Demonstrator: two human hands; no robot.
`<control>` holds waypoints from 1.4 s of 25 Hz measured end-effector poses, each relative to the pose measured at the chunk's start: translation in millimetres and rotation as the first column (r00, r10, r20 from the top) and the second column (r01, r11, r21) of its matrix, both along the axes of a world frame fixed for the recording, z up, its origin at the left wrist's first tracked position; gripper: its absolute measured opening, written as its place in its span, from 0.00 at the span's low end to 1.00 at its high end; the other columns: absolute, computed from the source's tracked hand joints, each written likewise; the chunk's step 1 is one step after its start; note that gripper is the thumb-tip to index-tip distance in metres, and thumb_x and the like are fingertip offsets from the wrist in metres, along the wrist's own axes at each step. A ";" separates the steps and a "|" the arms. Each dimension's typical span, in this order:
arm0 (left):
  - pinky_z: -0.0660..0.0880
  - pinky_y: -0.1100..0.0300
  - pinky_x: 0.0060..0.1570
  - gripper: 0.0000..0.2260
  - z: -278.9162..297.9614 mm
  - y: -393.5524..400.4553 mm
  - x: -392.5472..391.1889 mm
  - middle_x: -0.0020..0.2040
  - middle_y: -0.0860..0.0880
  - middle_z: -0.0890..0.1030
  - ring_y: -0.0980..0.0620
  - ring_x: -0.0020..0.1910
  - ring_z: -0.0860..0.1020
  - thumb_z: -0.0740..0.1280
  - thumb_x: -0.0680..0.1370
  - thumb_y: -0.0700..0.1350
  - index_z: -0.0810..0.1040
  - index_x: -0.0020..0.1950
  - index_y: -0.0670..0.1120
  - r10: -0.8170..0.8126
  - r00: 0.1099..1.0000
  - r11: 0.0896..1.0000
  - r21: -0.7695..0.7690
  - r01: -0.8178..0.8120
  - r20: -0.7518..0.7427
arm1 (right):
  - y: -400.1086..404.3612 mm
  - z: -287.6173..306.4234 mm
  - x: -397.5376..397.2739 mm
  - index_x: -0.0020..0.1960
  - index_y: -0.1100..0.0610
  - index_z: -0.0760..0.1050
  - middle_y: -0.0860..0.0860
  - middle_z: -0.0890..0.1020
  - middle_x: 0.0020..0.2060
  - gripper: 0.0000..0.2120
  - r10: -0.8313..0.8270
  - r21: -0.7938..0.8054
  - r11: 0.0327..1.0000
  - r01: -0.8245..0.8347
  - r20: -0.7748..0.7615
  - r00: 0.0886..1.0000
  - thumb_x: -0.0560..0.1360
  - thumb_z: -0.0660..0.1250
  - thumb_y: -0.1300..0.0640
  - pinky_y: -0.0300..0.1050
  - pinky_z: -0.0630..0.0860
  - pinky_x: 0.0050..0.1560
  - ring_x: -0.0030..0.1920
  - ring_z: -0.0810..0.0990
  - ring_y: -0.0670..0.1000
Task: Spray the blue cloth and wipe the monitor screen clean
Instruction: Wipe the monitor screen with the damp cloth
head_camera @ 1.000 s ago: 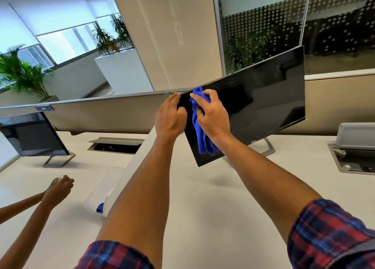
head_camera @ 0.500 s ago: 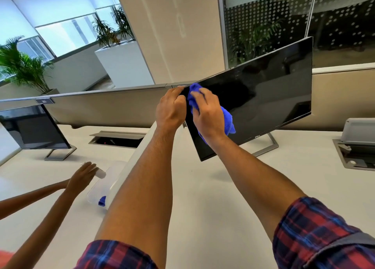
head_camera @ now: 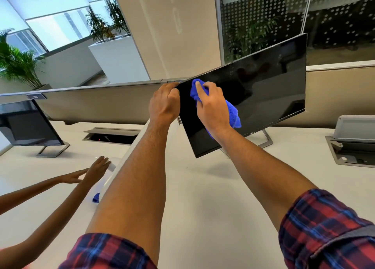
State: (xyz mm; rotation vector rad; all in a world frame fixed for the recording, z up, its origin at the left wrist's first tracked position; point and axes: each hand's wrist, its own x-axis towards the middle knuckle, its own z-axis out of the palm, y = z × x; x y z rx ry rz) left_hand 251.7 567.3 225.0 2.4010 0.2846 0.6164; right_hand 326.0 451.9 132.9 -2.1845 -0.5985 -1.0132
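A wide black monitor (head_camera: pixel 263 90) stands on a silver foot on the white desk, its screen dark. My left hand (head_camera: pixel 164 103) grips the monitor's upper left corner. My right hand (head_camera: pixel 212 108) holds the bunched blue cloth (head_camera: pixel 233 114) and presses it against the left part of the screen, just right of my left hand. A clear spray bottle with a blue cap (head_camera: pixel 96 197) lies on the desk at the lower left, mostly hidden behind my left forearm.
Another person's two hands (head_camera: pixel 95 168) reach in from the left beside the bottle. A second monitor (head_camera: pixel 28 122) stands at far left. An open cable hatch (head_camera: pixel 110 135) and a grey cable box (head_camera: pixel 353 141) sit in the white desk (head_camera: pixel 213 208).
My right hand slid the cloth a little to the right along the top of the screen. The other person's hands moved right, toward the bottle. My left hand stayed on the corner.
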 end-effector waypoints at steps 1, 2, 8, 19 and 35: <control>0.65 0.59 0.56 0.29 0.7 0.0 0.2 0.70 0.48 0.78 0.49 0.65 0.75 0.50 0.72 0.50 0.79 0.69 0.50 0.015 1.000 1.000 0.000 -0.015 -0.002 | 5.3 3.0 -0.5 0.72 0.61 0.71 0.60 0.76 0.62 0.23 0.007 0.001 1.000 -0.007 0.002 1.000 0.77 0.66 0.65 0.48 0.79 0.52 0.56 0.77 0.59; 0.65 0.59 0.57 0.30 1.2 0.5 0.4 0.70 0.48 0.78 0.49 0.66 0.75 0.50 0.72 0.50 0.79 0.69 0.50 0.026 1.000 1.000 -0.003 -0.026 -0.004 | 12.1 5.3 -1.5 0.72 0.61 0.71 0.60 0.77 0.62 0.23 0.076 -0.072 0.995 -0.072 0.049 0.996 0.77 0.66 0.65 0.49 0.79 0.53 0.56 0.77 0.60; 0.66 0.59 0.58 0.30 1.3 0.1 -0.7 0.70 0.48 0.77 0.49 0.66 0.74 0.49 0.73 0.50 0.78 0.70 0.48 0.008 1.000 0.999 0.032 -0.008 0.001 | 3.9 4.3 2.0 0.69 0.61 0.74 0.59 0.78 0.59 0.21 0.161 -0.240 0.963 -0.125 0.138 0.977 0.76 0.66 0.65 0.53 0.79 0.51 0.52 0.77 0.60; 0.70 0.48 0.61 0.31 -2.2 -10.3 1.2 0.66 0.47 0.74 0.43 0.66 0.71 0.56 0.69 0.54 0.73 0.71 0.46 0.049 0.994 0.910 0.415 -0.005 -0.097 | -23.7 12.8 17.9 0.75 0.60 0.68 0.59 0.76 0.61 0.25 -0.014 0.020 1.000 0.014 -0.008 1.000 0.79 0.67 0.63 0.46 0.80 0.46 0.52 0.77 0.57; 0.50 0.42 0.78 0.41 -1.0 -59.0 46.3 0.80 0.47 0.63 0.41 0.78 0.59 0.55 0.68 0.55 0.58 0.82 0.47 0.000 0.968 0.888 0.446 0.115 -0.249 | -56.0 13.7 36.2 0.74 0.52 0.67 0.57 0.75 0.62 0.25 0.121 -0.102 0.988 -0.120 0.003 0.993 0.79 0.66 0.61 0.50 0.79 0.51 0.56 0.76 0.56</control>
